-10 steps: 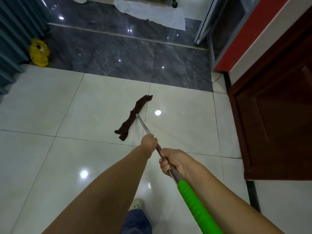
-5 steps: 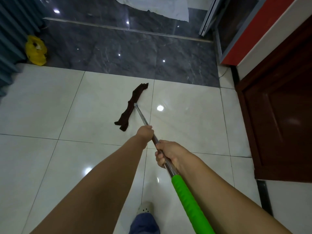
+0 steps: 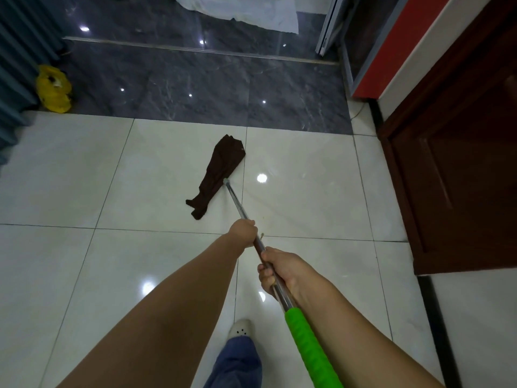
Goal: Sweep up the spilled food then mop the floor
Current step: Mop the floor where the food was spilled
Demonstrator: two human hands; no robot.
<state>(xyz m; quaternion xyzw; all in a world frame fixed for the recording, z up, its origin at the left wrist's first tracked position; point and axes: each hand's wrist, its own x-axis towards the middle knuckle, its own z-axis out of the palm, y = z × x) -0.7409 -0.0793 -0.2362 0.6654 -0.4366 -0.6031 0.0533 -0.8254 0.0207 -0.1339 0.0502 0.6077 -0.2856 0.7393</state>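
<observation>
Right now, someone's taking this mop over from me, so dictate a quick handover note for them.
Hands: the left hand grips the metal mop pole further down. The right hand grips it just ahead of the green grip.
Things: the brown mop head lies on the white tiles, short of the dark grey tiles.
Done: no pile of spilled food shows, so sweeping looks finished. One small speck lies by the left hand.
Left: mop the floor. How much is already mopped cannot be told.

Door (image 3: pixel 458 175) crowds right; yellow bag (image 3: pixel 53 89) far left.
</observation>
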